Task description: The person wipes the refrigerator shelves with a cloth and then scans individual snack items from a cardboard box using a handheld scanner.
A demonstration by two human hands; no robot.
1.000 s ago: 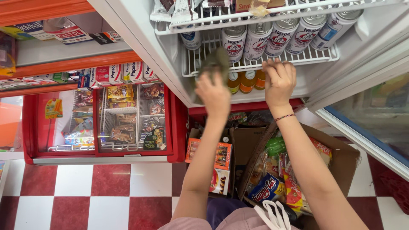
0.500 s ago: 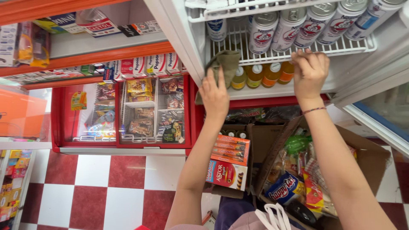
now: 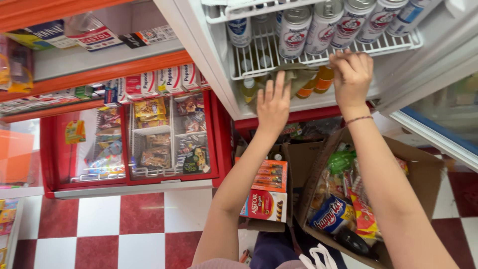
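Cans [image 3: 326,27] lay on the wire shelf [image 3: 259,60] above the bottles [image 3: 323,79]; a cardboard box [image 3: 423,169] stood on the floor [image 3: 144,219] below my right hand [image 3: 352,74].

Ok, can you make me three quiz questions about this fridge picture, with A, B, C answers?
1. Where is the olive-green cloth?
A. on the floor
B. under the left hand, inside the fridge
C. in the cardboard box

2. What colours are the floor tiles?
A. red and white
B. blue and yellow
C. all black

3. What does the right hand do?
A. hangs free
B. holds a can
C. grips the wire shelf

Answers: 1 B, the palm presses the cloth there. 2 A, a checkered floor shows. 3 C, fingers curl over the shelf's front edge.
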